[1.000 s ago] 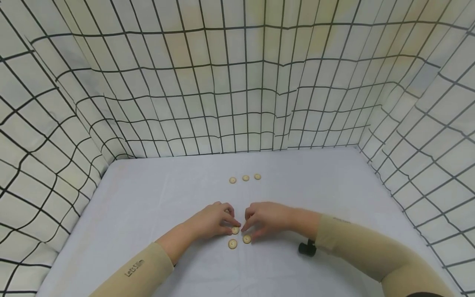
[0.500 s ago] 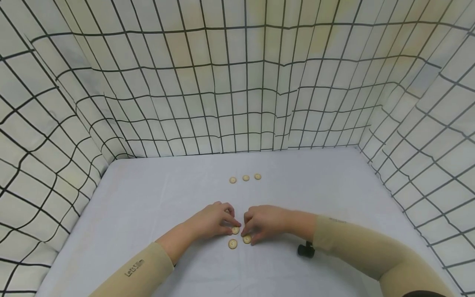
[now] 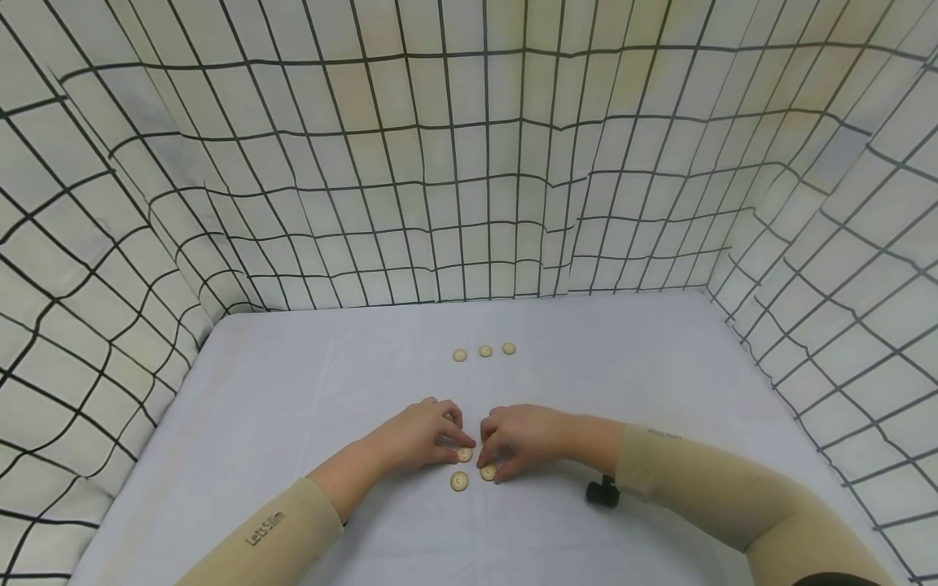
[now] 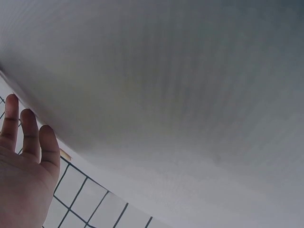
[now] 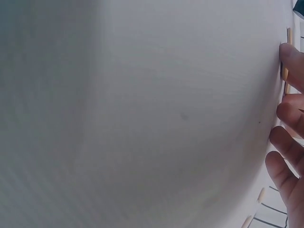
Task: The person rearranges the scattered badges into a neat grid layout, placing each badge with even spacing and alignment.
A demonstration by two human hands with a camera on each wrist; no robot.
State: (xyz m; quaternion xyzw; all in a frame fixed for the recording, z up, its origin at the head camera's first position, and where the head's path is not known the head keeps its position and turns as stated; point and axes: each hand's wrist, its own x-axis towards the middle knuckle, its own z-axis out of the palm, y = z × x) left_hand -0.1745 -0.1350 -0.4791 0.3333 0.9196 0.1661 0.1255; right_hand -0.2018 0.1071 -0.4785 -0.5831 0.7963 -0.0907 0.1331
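Note:
In the head view, my left hand (image 3: pixel 421 435) pinches a small round wooden disc (image 3: pixel 465 455) between thumb and index finger, on the white cloth. My right hand (image 3: pixel 523 439) holds a second disc (image 3: pixel 488 472) at its edges, thumb on the near side. Dark marks show on the disc faces. A third disc (image 3: pixel 458 481) lies untouched just below the left hand's one. The left wrist view shows several raised fingers of the left hand (image 4: pixel 28 156). At the right edge of the right wrist view, fingers of the right hand (image 5: pixel 292 142) rest along the cloth by a thin disc edge (image 5: pixel 285 73).
Farther back on the white tablecloth (image 3: pixel 330 366), three more wooden discs lie in a short row, the middle disc (image 3: pixel 486 352) among them. White walls with a black grid (image 3: pixel 484 163) enclose the table at the back and sides. A black wrist camera (image 3: pixel 603 493) hangs under the right forearm.
My right hand has come slightly down and left, its thumb and finger now against the disc. The left hand and the other discs stay where they were.

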